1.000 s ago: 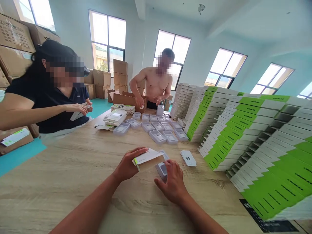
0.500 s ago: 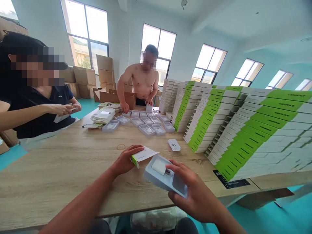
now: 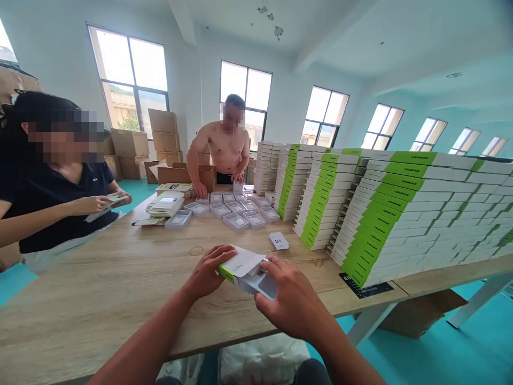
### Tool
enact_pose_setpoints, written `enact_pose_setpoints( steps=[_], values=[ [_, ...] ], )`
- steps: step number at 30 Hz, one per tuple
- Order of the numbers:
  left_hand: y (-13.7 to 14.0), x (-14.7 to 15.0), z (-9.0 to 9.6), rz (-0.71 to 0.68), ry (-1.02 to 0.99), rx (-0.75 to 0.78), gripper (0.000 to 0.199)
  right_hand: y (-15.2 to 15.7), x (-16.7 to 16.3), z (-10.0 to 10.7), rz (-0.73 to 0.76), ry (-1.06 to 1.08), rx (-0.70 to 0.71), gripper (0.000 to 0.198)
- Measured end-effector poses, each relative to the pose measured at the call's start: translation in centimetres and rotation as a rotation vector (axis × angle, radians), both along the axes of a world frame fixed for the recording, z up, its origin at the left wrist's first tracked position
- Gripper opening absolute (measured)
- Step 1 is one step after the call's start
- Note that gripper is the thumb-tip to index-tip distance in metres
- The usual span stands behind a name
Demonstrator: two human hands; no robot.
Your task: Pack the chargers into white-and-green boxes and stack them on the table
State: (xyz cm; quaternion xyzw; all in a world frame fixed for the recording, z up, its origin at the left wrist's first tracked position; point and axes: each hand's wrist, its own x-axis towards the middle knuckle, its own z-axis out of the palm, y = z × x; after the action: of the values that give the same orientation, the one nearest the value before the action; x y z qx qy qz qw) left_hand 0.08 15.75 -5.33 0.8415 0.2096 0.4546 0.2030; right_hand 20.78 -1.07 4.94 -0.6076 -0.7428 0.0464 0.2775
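Observation:
Fingers of my left hand (image 3: 212, 269) are wrapped round a white and green cardboard box (image 3: 243, 261), whose near end is open. My right hand (image 3: 286, 291) grips a pale plastic tray (image 3: 267, 285) by its outer end. The tray's far end is partly inside the box, under the white top panel. A white item in the tray is mostly hidden by the box and my fingers. Beyond my hands, a small stack of white printed cards (image 3: 279, 241) lies on the table, and a rubber band (image 3: 196, 251) lies to the left.
Tall stacks of white and green boxes (image 3: 380, 224) line the table's right side. Several plastic trays (image 3: 235, 221) and a pile of flat cartons (image 3: 165, 205) lie farther back on the wooden table (image 3: 120, 289). One co-worker (image 3: 60, 182) is at the left, another (image 3: 226, 147) at the far end.
My right hand has moved the tray left, and its far end has entered the box. The co-worker on the left now holds a carton piece differently. The view has shifted slightly right.

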Motion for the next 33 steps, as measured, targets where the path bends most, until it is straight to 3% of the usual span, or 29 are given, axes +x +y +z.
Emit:
enact_pose_setpoints(
  steps=[4, 6, 10, 13, 16, 19, 25, 30, 33],
  values=[
    [-1.7, 1.0, 0.5, -0.067, -0.031, -0.135, 0.034, 1.9, -0.8, -3.2, 0.068, 0.256, 0.382, 0.072],
    [-3.4, 1.2, 0.6, -0.107, -0.024, -0.219, 0.034, 2.5, -0.2, -4.7, 0.155, 0.402, 0.483, 0.083],
    [-7.8, 1.1, 0.1, -0.256, -0.093, -0.534, 0.050, 2.0, 1.9, -6.9, 0.299, 0.614, 0.183, 0.069],
    [-10.7, 1.1, -1.0, -0.147, -0.350, -0.712, 0.058, 1.1, 2.8, -8.9, 0.321, 0.681, 0.085, 0.060],
    [-12.2, 0.8, -2.2, 0.026, -0.425, -0.569, 0.054, 0.6, 3.0, -10.8, 0.341, 0.676, 0.130, 0.048],
    [-12.4, -0.2, -2.2, 0.059, -0.279, -0.358, 0.042, 0.6, 3.2, -11.4, 0.356, 0.549, 0.226, 0.037],
    [-12.4, -2.3, 1.5, 0.107, 0.153, 0.015, 0.024, 0.9, 3.9, -8.6, 0.473, 0.340, 0.358, 0.020],
    [-13.6, -2.0, 1.6, 0.185, 0.008, 0.141, 0.026, 0.5, 3.8, -6.7, 0.559, 0.305, 0.392, 0.032],
    [-14.5, -1.6, 1.9, 0.192, 0.022, 0.072, 0.023, 0.1, 3.4, -5.7, 0.517, 0.290, 0.239, 0.012]
  ],
)
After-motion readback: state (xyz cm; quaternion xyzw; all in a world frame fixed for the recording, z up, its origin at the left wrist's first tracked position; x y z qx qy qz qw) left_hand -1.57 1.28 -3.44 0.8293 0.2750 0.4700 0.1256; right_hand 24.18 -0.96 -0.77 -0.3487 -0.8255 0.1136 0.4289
